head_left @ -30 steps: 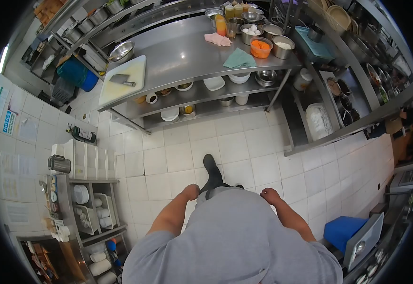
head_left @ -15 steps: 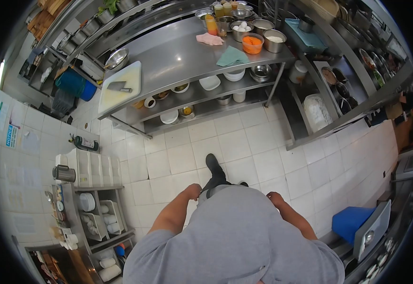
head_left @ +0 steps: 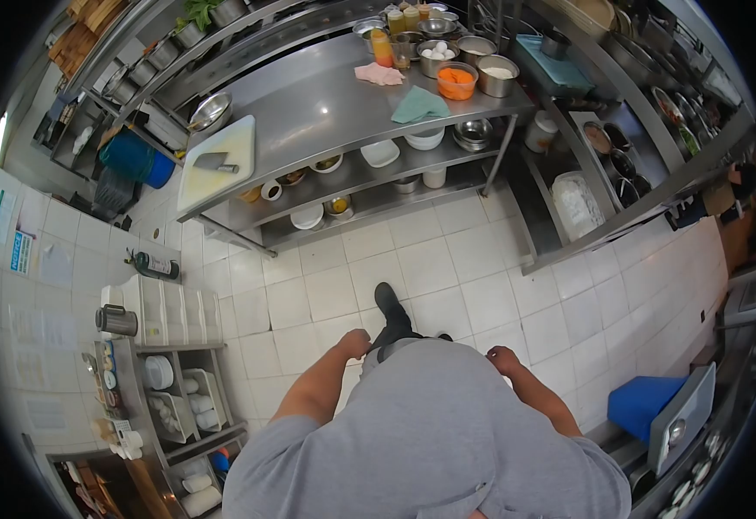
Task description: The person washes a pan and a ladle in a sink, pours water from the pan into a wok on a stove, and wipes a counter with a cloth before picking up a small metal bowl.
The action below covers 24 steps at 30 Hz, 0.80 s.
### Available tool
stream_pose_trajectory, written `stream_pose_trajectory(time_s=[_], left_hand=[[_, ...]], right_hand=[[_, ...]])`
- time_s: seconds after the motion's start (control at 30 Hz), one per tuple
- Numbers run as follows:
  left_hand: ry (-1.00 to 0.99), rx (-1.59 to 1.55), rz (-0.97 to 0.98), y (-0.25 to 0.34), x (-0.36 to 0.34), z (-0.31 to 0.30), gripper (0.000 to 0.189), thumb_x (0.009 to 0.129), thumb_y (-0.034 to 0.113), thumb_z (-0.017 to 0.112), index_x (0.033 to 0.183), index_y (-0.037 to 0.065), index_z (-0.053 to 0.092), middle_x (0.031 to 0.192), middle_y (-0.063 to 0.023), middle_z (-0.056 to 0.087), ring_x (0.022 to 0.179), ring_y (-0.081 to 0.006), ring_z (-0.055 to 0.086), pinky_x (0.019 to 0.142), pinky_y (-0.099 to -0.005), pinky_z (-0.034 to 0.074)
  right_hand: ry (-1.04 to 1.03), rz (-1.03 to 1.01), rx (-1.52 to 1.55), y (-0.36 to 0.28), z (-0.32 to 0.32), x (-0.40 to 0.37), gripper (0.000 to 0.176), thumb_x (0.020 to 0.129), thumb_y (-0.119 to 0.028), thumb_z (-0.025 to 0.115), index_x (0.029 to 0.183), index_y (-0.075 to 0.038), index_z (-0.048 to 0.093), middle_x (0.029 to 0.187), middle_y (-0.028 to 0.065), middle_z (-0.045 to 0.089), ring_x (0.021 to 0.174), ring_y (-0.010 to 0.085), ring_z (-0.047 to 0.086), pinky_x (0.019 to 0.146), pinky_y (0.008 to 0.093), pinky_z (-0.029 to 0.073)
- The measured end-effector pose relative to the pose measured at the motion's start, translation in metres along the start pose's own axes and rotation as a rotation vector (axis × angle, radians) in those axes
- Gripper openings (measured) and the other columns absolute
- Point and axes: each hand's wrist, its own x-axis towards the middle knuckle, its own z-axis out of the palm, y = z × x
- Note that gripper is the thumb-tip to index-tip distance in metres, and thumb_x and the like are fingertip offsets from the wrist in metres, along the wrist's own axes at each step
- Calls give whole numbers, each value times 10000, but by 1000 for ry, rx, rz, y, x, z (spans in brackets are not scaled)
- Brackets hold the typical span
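My left hand (head_left: 354, 343) hangs beside my waist, its fingers curled in next to the dark trousers. Out to the other side of the grey shirt (head_left: 430, 424), my right hand (head_left: 503, 359) is also loosely closed. I see nothing held in either one. Ahead of both hands stands a steel worktable (head_left: 308, 95), beyond their reach. On it lie a white cutting board (head_left: 231, 147) with a cleaver (head_left: 216, 163), a green cloth (head_left: 419, 105), a pink cloth (head_left: 379, 74) and a tub of something orange (head_left: 456, 82).
Bowls of eggs (head_left: 437, 53) and white powder (head_left: 497, 76) stand at the table's right end. A steel rack (head_left: 603, 233) is to the right. At left are a fire extinguisher (head_left: 154, 264) and shelving (head_left: 222, 346). A blue bin (head_left: 646, 411) sits lower right. White tiles (head_left: 430, 268) cover the floor.
The view has shifted slightly, so the table and its things appear a little further left. Both hands remain hanging by my waist, with only slight movement.
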Motion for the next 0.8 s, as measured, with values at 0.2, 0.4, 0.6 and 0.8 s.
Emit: stream_pose_trajectory(time_s=[0.2, 0.4, 0.6, 0.8], left_hand=[[30, -13, 110, -5, 9, 6, 334, 810, 162, 710, 1088, -22, 704, 787, -187, 746, 657, -284, 736, 634, -402, 593], [114, 13, 47, -3, 5, 14, 237, 555, 187, 827, 762, 91, 760, 817, -164, 736, 860, -398, 723, 782, -497, 593], [147, 91, 43, -3, 0, 17, 291, 547, 188, 840, 810, 90, 762, 828, -175, 736, 871, -402, 720, 792, -507, 590], [133, 21, 31, 0, -3, 16, 348, 542, 186, 844, 865, 99, 748, 847, -185, 733, 886, -420, 711, 799, -521, 583]], right_hand=[[1, 19, -11, -1, -5, 3, 415, 919, -411, 683, 1142, -71, 769, 1242, 187, 733, 1197, 365, 673, 1040, 444, 537], [-23, -14, 5, 3, -3, 10, 413, 915, -410, 687, 1143, -75, 770, 1222, 192, 741, 1183, 372, 681, 1031, 447, 544], [-16, -23, -5, -5, -6, 11, 401, 909, -402, 684, 1120, -74, 780, 1191, 196, 749, 1154, 370, 694, 1015, 448, 551], [-20, -50, -9, -1, -2, 14, 413, 907, -406, 688, 1128, -69, 779, 1169, 202, 754, 1146, 368, 698, 1011, 445, 552]])
